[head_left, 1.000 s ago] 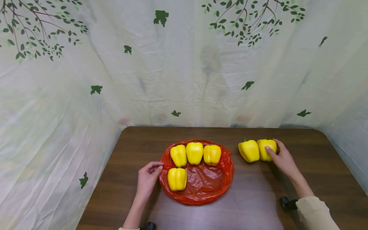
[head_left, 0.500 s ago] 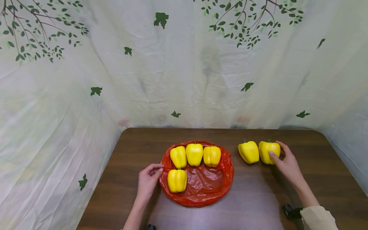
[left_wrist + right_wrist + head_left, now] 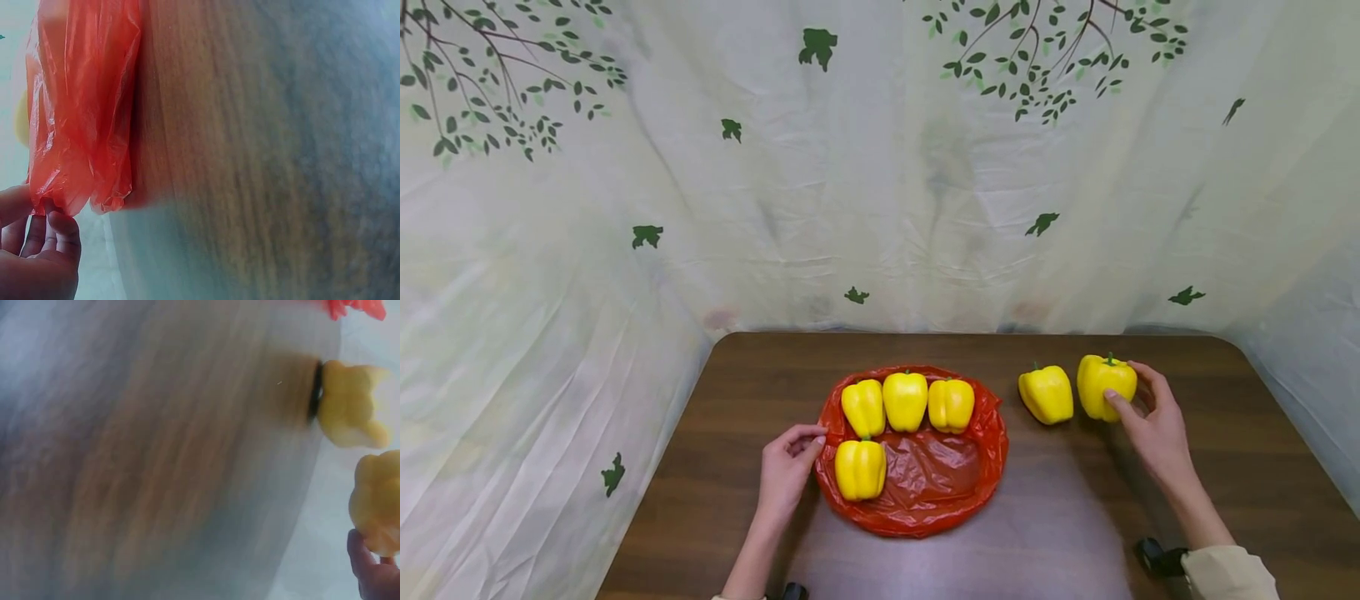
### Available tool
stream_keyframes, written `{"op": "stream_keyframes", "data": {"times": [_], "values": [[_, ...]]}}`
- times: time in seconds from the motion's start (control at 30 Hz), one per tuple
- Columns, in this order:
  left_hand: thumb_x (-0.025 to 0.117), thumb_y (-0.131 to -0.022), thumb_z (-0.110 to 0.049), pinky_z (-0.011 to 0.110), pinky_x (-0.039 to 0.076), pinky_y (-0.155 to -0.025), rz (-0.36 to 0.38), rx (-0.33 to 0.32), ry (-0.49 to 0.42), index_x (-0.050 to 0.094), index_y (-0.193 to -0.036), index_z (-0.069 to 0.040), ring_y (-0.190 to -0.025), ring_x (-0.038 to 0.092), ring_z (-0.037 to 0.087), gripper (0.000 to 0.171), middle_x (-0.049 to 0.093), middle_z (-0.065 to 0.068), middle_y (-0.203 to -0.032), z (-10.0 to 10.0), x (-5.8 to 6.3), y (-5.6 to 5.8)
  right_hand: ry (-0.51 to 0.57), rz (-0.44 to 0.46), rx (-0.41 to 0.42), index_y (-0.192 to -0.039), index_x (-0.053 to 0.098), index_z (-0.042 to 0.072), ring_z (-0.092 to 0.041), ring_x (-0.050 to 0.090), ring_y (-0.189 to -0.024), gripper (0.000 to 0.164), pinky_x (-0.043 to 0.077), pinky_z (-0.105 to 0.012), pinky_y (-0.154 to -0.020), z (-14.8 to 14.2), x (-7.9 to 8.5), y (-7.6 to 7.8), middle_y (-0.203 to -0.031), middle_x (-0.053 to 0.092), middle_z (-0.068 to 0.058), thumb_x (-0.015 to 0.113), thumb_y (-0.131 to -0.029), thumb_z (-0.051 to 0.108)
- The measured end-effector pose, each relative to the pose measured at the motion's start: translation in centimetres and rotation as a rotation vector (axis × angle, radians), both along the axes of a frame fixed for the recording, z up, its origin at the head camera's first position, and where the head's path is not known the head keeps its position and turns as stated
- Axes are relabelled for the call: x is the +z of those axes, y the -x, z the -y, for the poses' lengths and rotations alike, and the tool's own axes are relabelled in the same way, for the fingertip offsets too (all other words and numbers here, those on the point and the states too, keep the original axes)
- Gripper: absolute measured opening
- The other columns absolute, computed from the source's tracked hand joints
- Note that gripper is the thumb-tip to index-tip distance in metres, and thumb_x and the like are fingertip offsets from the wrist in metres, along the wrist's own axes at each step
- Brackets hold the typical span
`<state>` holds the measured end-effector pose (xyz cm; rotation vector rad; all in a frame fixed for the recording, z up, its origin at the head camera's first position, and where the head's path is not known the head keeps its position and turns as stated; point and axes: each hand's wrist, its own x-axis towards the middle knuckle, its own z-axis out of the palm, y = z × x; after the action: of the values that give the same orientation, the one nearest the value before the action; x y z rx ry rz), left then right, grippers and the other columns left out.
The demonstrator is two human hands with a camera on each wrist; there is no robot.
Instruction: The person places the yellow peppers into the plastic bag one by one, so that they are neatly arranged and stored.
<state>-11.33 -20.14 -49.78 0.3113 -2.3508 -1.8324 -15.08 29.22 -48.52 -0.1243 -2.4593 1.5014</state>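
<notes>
At the left rim of a red plastic bag (image 3: 925, 523), my left hand (image 3: 786, 471) pinches the edge between thumb and fingers; the left wrist view shows the same grip on the bag (image 3: 81, 112). Inside the bag lie several yellow bell peppers (image 3: 906, 402), three in a back row and one at the front left. Over on the right, my right hand (image 3: 1159, 425) grips a yellow bell pepper (image 3: 1105, 385) with thumb and fingers on its side. In the right wrist view this held pepper (image 3: 378, 500) appears off the table. Another yellow bell pepper (image 3: 1047, 395) rests on the table just left of it.
Everything stands on a dark brown wooden table (image 3: 1045, 517) with rounded far corners. A pale curtain (image 3: 880, 183) printed with leaves and branches hangs behind the table and along its sides.
My right hand has shifted the gripped pepper to the right, away from its neighbour, and raised it slightly. The left hand stays at the bag's rim.
</notes>
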Motion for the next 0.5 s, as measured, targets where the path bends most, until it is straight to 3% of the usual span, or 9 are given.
{"op": "stream_keyframes", "data": {"times": [0.33,0.5], "values": [[0.068,-0.091,0.000,0.022,0.053,-0.067,-0.004,0.002,0.004,0.073,-0.102,-0.001,-0.077,0.059,0.023,0.013,0.067,0.015,-0.097,0.0,0.0,0.0,0.017,-0.097,0.019,-0.148,0.037,0.011,-0.015,0.048,-0.118,0.061,0.042,-0.007,-0.084,2.0,1.5,-0.7,-0.141,0.043,-0.013,0.067,-0.095,0.018],[0.067,-0.089,0.003,0.022,0.052,-0.063,-0.031,0.011,-0.002,0.074,-0.099,-0.001,-0.074,0.058,0.022,0.012,0.067,0.015,-0.093,0.0,-0.1,0.0,0.047,-0.131,-0.001,-0.145,0.042,0.012,-0.010,0.051,-0.111,0.058,0.045,-0.009,-0.083,3.2,1.9,-1.0,-0.137,0.047,-0.008,0.069,-0.093,0.017]]}}
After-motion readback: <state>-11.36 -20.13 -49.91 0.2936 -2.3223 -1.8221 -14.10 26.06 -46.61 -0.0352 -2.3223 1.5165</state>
